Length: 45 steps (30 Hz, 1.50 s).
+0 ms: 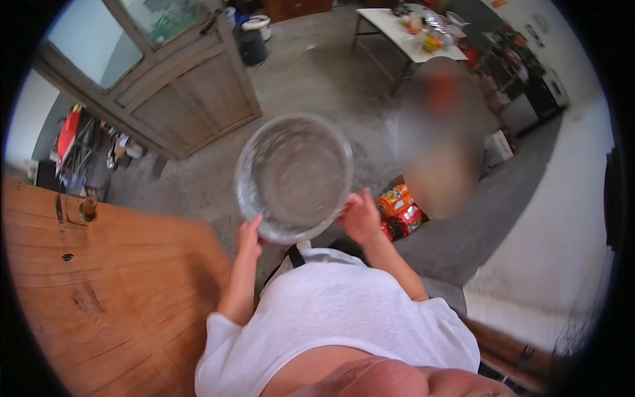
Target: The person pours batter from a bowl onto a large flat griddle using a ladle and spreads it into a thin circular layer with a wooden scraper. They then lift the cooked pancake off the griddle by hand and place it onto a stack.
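A round, wide metal basin (243, 173) is held out in front of my body, its open top facing up towards me. On its near left rim, my left hand (249, 236) grips with the thumb over the edge. My right hand (361, 217) is at the near right rim, its inner fingers against the metal and one finger raised. The inside looks dull grey and streaked; I cannot tell whether a thin layer of liquid lies in it.
A wooden door (124, 278) stands close on my left, with a glazed wooden door (193, 99) beyond. Colourful packets (397, 203) sit low to the right. A cluttered white table (387, 32) and a dark bucket (252, 48) stand farther off. A blurred patch covers part of the right.
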Motion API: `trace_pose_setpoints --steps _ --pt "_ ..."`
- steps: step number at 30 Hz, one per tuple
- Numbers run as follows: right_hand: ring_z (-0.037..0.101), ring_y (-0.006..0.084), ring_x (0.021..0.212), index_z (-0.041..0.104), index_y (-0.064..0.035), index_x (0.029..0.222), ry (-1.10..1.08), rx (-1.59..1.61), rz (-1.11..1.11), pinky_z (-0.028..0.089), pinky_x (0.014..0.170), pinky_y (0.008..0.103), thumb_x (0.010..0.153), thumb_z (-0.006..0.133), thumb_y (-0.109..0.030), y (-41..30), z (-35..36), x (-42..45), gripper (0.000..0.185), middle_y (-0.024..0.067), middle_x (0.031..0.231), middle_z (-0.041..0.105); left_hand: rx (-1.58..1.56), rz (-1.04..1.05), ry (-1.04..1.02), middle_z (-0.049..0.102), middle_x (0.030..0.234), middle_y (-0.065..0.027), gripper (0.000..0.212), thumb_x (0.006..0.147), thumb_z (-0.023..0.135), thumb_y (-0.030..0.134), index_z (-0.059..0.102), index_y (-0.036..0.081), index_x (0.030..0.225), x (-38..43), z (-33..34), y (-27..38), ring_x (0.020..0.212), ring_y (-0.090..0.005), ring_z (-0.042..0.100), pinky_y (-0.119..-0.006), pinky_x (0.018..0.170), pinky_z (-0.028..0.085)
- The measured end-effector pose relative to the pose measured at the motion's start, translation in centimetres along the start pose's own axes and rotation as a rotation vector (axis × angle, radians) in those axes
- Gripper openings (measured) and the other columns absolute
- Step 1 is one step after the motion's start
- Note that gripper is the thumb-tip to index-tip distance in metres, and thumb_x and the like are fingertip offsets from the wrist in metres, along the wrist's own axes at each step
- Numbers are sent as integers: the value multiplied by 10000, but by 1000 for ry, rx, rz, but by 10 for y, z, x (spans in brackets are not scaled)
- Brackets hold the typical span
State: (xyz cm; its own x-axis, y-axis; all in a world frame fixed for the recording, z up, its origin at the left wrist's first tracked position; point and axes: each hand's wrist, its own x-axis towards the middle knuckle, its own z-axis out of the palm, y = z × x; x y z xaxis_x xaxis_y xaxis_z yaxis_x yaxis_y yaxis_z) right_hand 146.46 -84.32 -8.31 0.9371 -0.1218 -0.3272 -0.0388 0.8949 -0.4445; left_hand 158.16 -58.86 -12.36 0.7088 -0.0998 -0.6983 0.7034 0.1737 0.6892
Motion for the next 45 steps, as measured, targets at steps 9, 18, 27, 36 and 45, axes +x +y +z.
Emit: trace_pose_setpoints --steps 9,18,27,36,45 --pt "493 191 816 564 -64 885 -9 93 -71 364 794 356 867 258 -609 -90 -14 119 626 49 842 568 201 -1 -173 605 952 -77 358 823 558 356 510 60 1018 91 117 106 782 -220 617 -394 649 532" --pt "398 283 1190 436 5 1210 55 171 35 271 1007 429 877 256 -583 -160 7 204 700 129 1271 461 -67 125 -145 578 1043 -98 484 842 438 455 494 62 1120 103 164 132 891 -240 593 -435 682 515" --pt "328 271 1249 347 -80 1324 66 203 -30 233 1031 450 851 332 -597 -159 -2 204 700 63 1363 368 15 109 -135 580 996 -104 398 858 455 391 508 48 1052 114 183 143 863 -240 591 -402 673 524" --pt "353 261 1231 406 -98 1280 -48 47 215 254 1012 458 833 386 -593 -176 -19 257 667 43 1340 403 -339 82 5 583 956 -60 375 858 438 420 519 95 1027 141 176 122 785 -180 585 -359 676 481" --pt "354 305 1224 370 -62 1292 -127 -119 744 280 997 469 837 324 -622 -108 38 326 723 95 1338 392 -731 126 413 570 1095 -7 417 887 341 452 512 158 1127 67 109 90 987 -185 537 -403 833 415"
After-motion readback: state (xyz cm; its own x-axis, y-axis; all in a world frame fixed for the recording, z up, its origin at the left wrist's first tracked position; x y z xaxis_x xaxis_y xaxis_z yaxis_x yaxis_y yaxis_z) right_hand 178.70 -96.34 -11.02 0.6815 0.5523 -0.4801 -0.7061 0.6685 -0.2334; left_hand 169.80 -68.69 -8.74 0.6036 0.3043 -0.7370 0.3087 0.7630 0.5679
